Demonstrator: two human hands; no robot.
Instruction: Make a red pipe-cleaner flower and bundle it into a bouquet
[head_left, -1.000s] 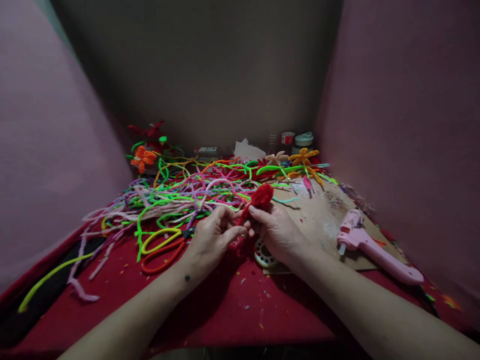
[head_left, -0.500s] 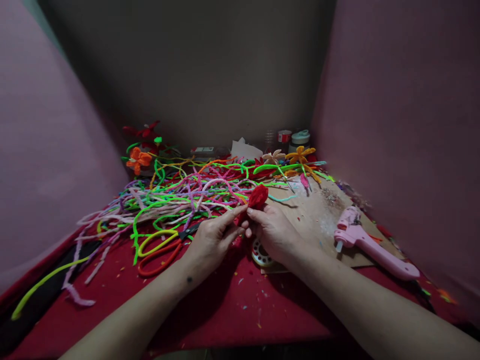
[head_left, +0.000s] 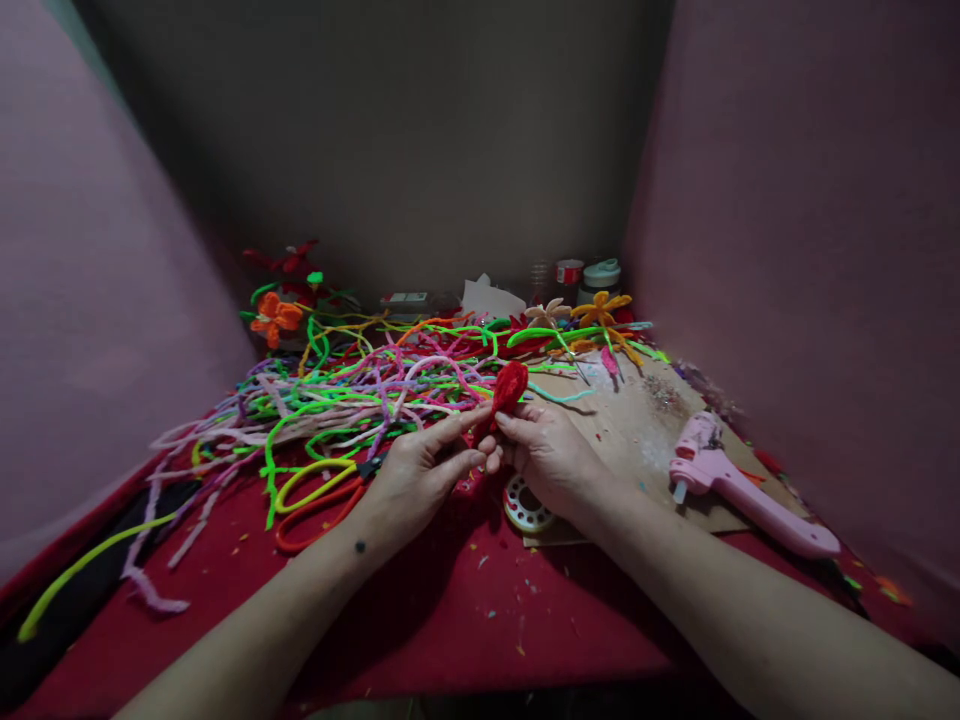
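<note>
Both hands meet at the middle of the red table (head_left: pixel 465 620). My right hand (head_left: pixel 551 455) pinches the stem of a fuzzy red pipe-cleaner flower (head_left: pixel 508 388), its round head standing up above the fingers. My left hand (head_left: pixel 420 470) is closed in a pinch on the same red stem just below the head, thumb and forefinger touching it. A small round tape spool (head_left: pixel 527 508) lies on the table under my right hand.
A tangle of coloured pipe cleaners (head_left: pixel 352 395) covers the table's left and back. Scissors with yellow and orange loop handles (head_left: pixel 319 495) lie left of my hands. A pink glue gun (head_left: pixel 739 490) rests on brown cardboard (head_left: pixel 637 430) at right. Finished flowers (head_left: pixel 600 312) and jars (head_left: pixel 604 272) stand at the back.
The red flower head has turned and swung slightly left between my fingers, showing a narrower side. Both hands stay in about the same place.
</note>
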